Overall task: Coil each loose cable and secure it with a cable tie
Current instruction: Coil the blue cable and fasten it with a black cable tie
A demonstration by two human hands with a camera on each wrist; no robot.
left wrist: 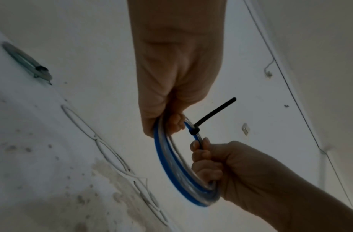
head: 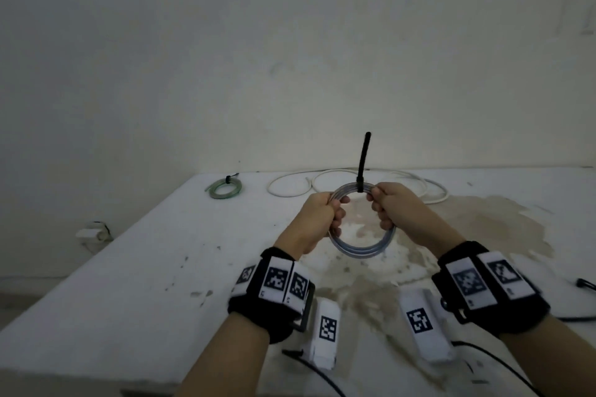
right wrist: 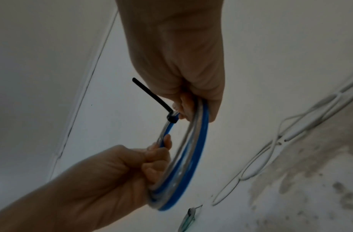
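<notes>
One blue coil (head: pixel 358 248) is hanging upright above the table (head: pixel 135 267), and we are holding it between both hands. Our left hand (head: pixel 324 213) is curling its fingers round the coil's left side, and our right hand (head: pixel 392 206) is gripping the right side, just beside the black cable tie (head: pixel 363 161). That tie is wrapping the top of the coil, its free tail standing straight up. Farther back on the table, a green coil (head: pixel 224 187) is lying flat at the left, already tied, and a loose white cable (head: pixel 322 182) is sprawling along the far edge near the wall (head: pixel 290 58).
</notes>
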